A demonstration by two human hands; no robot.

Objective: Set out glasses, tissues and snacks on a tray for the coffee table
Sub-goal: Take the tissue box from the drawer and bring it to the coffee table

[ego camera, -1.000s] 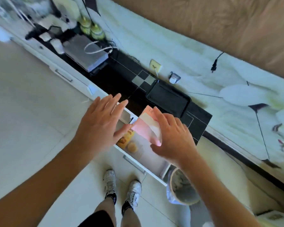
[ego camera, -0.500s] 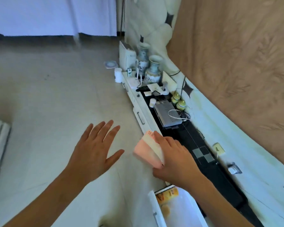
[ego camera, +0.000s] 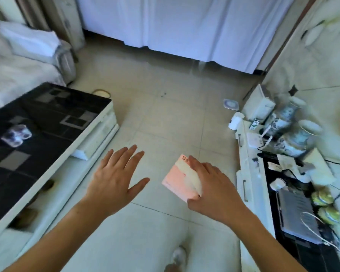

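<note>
My right hand point(ego camera: 212, 185) grips a pink and white tissue pack point(ego camera: 180, 180) from above, held in the air over the tiled floor. To its left my left hand point(ego camera: 116, 177) floats with fingers spread and nothing in it. The black glass coffee table point(ego camera: 47, 122) stands at the left, and a cluster of clear glasses point(ego camera: 16, 135) sits on its top. No tray is in view.
A low white cabinet with a black top point(ego camera: 249, 173) runs along the right wall, carrying vases point(ego camera: 296, 138), a grey set-top box point(ego camera: 296, 214), cables and small jars. A pale sofa point(ego camera: 18, 61) sits at the far left. White curtains point(ego camera: 175, 22) hang ahead.
The view has swung left from the cabinet and its open drawer toward the room and the coffee table. My right hand still carries the tissue pack; my left hand stays spread.
</note>
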